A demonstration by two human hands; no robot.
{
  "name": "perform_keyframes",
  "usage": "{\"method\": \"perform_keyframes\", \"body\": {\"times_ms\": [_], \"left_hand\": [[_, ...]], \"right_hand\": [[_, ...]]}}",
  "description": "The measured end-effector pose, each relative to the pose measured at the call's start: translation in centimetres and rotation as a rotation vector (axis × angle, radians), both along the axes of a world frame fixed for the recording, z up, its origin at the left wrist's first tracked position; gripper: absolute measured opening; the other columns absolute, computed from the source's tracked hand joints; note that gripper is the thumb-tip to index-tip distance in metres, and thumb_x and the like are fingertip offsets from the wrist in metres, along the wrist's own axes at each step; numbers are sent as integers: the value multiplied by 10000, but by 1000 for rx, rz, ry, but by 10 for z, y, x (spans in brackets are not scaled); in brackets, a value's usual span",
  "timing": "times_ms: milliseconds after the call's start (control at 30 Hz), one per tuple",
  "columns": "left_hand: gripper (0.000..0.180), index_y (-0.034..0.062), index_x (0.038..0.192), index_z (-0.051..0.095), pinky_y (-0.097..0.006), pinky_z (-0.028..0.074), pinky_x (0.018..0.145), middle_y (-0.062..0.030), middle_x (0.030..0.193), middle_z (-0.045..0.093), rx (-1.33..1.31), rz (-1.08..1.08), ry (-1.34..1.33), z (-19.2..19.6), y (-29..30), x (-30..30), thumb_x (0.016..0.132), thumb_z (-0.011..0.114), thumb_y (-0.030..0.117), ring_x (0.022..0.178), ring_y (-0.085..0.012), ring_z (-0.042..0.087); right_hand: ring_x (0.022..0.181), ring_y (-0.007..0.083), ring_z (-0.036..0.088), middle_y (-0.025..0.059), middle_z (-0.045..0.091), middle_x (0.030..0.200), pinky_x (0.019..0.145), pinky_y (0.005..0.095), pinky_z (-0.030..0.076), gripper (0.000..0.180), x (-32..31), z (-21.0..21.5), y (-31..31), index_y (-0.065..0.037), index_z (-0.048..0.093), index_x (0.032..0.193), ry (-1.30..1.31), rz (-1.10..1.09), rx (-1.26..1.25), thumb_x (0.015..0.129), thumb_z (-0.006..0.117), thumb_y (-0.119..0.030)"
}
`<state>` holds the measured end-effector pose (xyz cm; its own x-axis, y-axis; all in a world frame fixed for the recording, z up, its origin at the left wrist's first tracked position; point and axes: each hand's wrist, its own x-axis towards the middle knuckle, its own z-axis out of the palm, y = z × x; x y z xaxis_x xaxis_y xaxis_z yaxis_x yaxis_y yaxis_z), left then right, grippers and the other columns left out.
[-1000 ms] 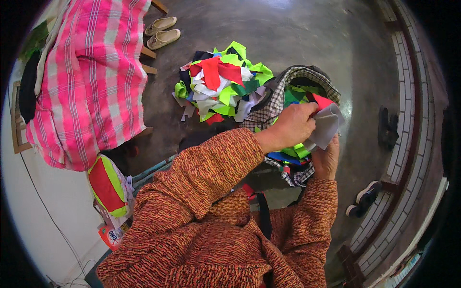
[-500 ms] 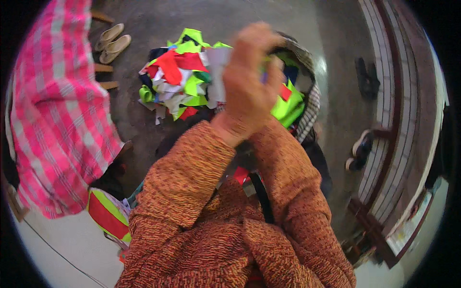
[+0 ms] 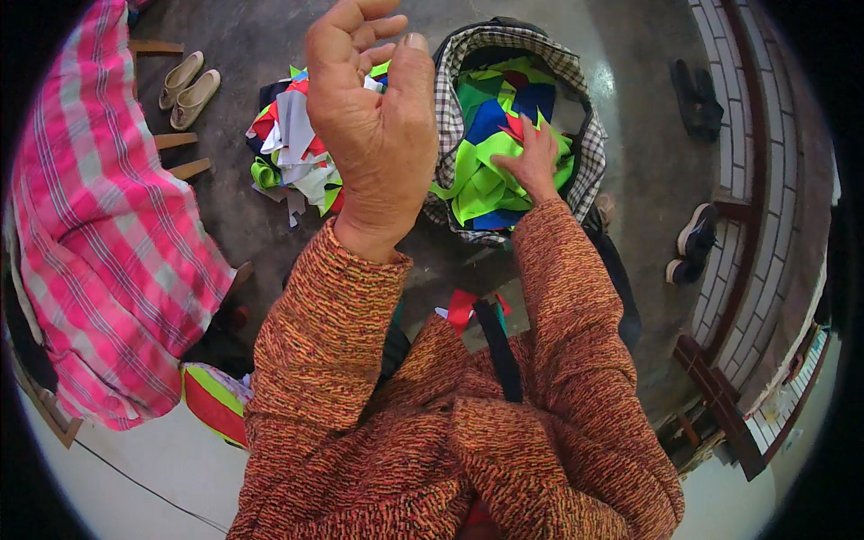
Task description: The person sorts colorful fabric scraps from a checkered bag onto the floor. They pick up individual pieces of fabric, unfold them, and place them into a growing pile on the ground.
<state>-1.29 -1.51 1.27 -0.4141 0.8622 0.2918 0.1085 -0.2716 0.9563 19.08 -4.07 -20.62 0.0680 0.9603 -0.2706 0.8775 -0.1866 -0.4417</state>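
On the left, a pink plaid cloth [image 3: 99, 234] drapes. Farther off, a checked bag [image 3: 576, 76] holds bright fabric scraps [image 3: 490, 175]; the right hand [image 3: 533, 164] presses flat on them. The left hand [image 3: 373, 121] hangs raised, fingers loosely curled, empty, above a scrap pile [image 3: 292, 148].
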Motion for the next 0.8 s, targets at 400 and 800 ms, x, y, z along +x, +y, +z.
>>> {"method": "perform_keyframes", "body": {"times_ms": [400, 800], "left_hand": [[171, -26, 1015, 557, -232, 440, 728, -39, 935, 549, -55, -41, -56, 1, 2, 6, 847, 532, -11, 810, -97, 524], [97, -20, 932, 575, -222, 428, 668, -18, 807, 566, -168, -141, -97, 7, -3, 12, 861, 543, 38, 735, -84, 522]], "right_hand": [[893, 387, 610, 207, 641, 935, 777, 453, 480, 374, 35, -10, -14, -87, 619, 1047, 103, 35, 49, 705, 529, 36], [1022, 219, 589, 102, 606, 1134, 908, 348, 462, 291, 56, 137, -22, -1, 539, 1176, 1405, -511, 239, 885, 522, 3]]}}
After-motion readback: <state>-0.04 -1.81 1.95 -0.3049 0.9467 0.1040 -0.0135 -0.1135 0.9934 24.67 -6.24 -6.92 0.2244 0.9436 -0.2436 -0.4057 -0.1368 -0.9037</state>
